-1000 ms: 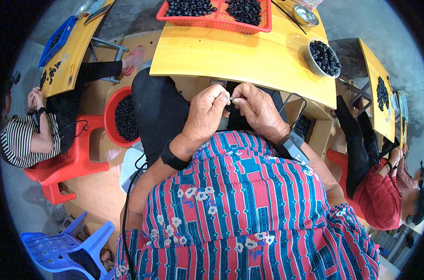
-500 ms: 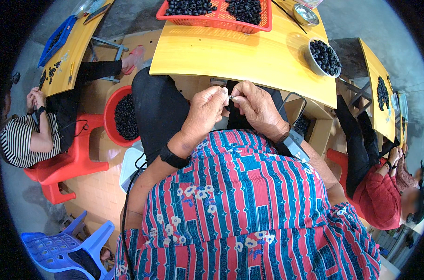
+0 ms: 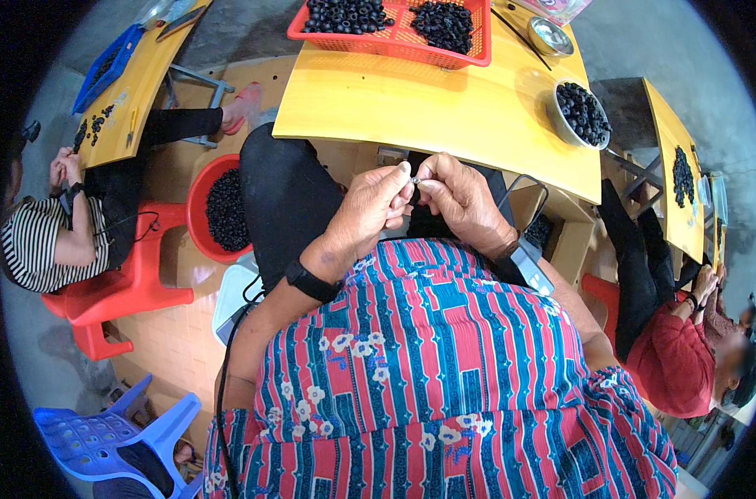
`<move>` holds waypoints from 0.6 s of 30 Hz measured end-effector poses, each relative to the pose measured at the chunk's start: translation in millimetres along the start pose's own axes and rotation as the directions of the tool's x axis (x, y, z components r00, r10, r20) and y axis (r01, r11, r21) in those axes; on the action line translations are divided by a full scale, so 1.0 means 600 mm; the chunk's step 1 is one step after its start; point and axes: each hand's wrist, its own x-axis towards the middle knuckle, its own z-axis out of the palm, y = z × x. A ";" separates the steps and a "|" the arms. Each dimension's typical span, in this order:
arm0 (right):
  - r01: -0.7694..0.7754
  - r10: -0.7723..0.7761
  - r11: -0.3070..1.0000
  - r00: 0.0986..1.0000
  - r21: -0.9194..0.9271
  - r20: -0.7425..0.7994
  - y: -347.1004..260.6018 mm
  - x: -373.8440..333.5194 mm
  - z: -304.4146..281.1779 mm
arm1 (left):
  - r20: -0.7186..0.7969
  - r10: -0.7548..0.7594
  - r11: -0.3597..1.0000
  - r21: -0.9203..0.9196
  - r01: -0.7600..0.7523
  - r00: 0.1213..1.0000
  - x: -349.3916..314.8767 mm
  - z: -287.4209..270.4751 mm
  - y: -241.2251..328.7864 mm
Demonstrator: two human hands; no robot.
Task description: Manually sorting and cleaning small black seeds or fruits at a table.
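Above my lap, just short of the table's front edge, both hands meet at the fingertips. My left hand [image 3: 368, 208] is closed in a pinch, thumb against the curled fingers. Opposite it, my right hand [image 3: 464, 200] pinches too. Between the fingertips sits a tiny shiny, silvery piece [image 3: 415, 180]; its exact kind is too small to make out, and the fingers cover most of it.
On the yellow table [image 3: 428, 104] stand a red divided basket [image 3: 386, 47] of black ring-shaped parts, a bowl [image 3: 563, 126] of more, and a metal dish [image 3: 551, 37]. A red tub [image 3: 197, 218] is by my left leg. Co-workers sit at tables left and right.
Both hands have dropped slightly toward my lap, and the right fingers have shifted around the small piece. The pinch stays. The whole view has shifted a little.
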 end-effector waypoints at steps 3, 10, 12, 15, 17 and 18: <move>0.026 -0.026 1.000 0.999 -0.017 -0.021 -0.001 0.000 0.001 | -0.004 0.020 0.997 0.070 -0.020 1.000 0.000 -0.003 -0.002; -0.018 0.019 1.000 1.000 0.002 -0.025 0.004 -0.002 0.000 | -0.039 0.140 0.963 0.237 -0.127 0.989 0.004 -0.005 -0.015; -0.016 0.016 1.000 0.999 -0.013 -0.034 0.001 -0.002 0.001 | -0.042 0.151 0.956 0.262 -0.135 0.988 0.001 -0.004 -0.012; -0.005 0.003 0.999 0.999 -0.043 -0.049 0.002 -0.002 0.000 | -0.031 0.228 0.915 0.349 -0.203 0.973 0.000 0.001 -0.010; 0.002 -0.005 0.998 0.998 -0.059 -0.058 0.002 -0.003 0.000 | -0.011 0.291 0.874 0.410 -0.261 0.957 -0.002 0.005 -0.006; -0.022 0.021 1.000 0.998 -0.018 -0.063 0.000 -0.004 0.000 | 0.003 0.309 0.845 0.457 -0.276 0.951 -0.003 0.007 -0.003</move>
